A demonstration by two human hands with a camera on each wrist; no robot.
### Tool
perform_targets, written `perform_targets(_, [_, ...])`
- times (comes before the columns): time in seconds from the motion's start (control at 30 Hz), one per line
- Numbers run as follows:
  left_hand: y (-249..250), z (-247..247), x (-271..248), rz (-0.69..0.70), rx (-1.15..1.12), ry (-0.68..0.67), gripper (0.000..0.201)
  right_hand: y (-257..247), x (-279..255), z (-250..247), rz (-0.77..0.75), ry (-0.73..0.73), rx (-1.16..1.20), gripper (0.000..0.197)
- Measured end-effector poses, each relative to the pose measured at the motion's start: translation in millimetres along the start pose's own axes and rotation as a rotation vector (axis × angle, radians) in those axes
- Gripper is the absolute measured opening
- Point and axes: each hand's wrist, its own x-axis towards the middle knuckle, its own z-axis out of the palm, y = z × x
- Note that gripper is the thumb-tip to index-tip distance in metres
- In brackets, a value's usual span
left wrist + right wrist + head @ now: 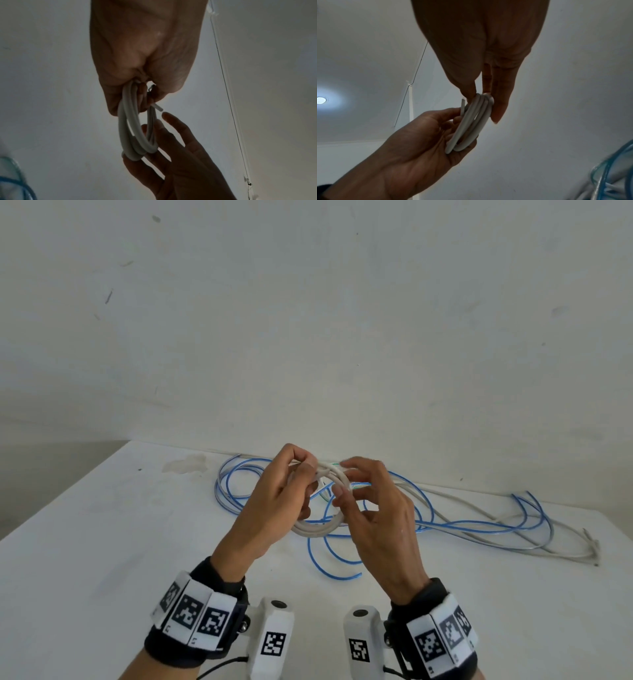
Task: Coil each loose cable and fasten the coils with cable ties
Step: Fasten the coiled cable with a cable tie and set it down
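A white cable wound into a small coil (pixel 317 530) is held above the white table (pixel 102 542), between both hands. My left hand (pixel 305 474) grips the coil's left side, fingers curled round the strands (pixel 125 128). The short free end (pixel 157 106) of the cable sticks out beside its thumb. My right hand (pixel 342 487) pinches the opposite side of the coil (pixel 471 121) between thumb and fingertips (pixel 469 92). No cable tie is visible in any view.
A long loose blue cable (pixel 462 522) sprawls in loops on the table behind and under the hands, also seen as blue cable (pixel 607 169). A loose grey cable (pixel 591 546) trails to the right. The wall stands just behind the table.
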Motion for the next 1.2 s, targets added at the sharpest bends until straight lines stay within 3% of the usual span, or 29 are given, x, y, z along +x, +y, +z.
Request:
perform_targets(0.13, [3, -1, -5, 0.098, 0.032, -0.077, 0.017, -3, 0, -1, -0.020, -0.021, 0.018, 0.042])
perform_targets(0.23, [1, 5, -7, 0.111, 0.038, -0.137, 0.014, 1, -1, 1, -0.075, 0.029, 0.053, 0.030])
perform_targets(0.4, [-1, 11, -6, 0.092, 0.001, -0.077, 0.007, 4, -1, 2, -0.047, 0.092, 0.152, 0.014])
perform_targets(0.57, [0, 12, -6, 0.070, -0.017, -0.061, 0.006, 5, -1, 3, 0.003, 0.088, 0.232, 0.010])
perform_targets(0.67, [0, 17, -3, -0.100, -0.197, -0.083, 0.012, 4, -1, 0, 0.006, 0.112, 0.248, 0.011])
perform_targets(0.73, [1, 20, 0, -0.296, -0.395, -0.098, 0.025, 4, -1, -1, -0.013, 0.115, 0.212, 0.012])
perform_targets(0.8, [3, 24, 2, -0.369, -0.433, -0.088, 0.038, 5, -2, -1, -0.030, 0.107, 0.167, 0.012])
perform_targets(0.97, [7, 33, 0, -0.222, -0.242, -0.012, 0.029, 0, -5, -15, 0.079, 0.089, 0.221, 0.018])
perform_targets(1.1, [7, 46, -12, -0.009, -0.046, -0.156, 0.028, -5, -11, -49, 0.162, 0.046, 0.224, 0.005])
perform_targets(1.2, [6, 70, -17, 0.027, 0.049, -0.243, 0.019, -7, -18, -84, 0.232, 0.006, 0.188, 0.005])
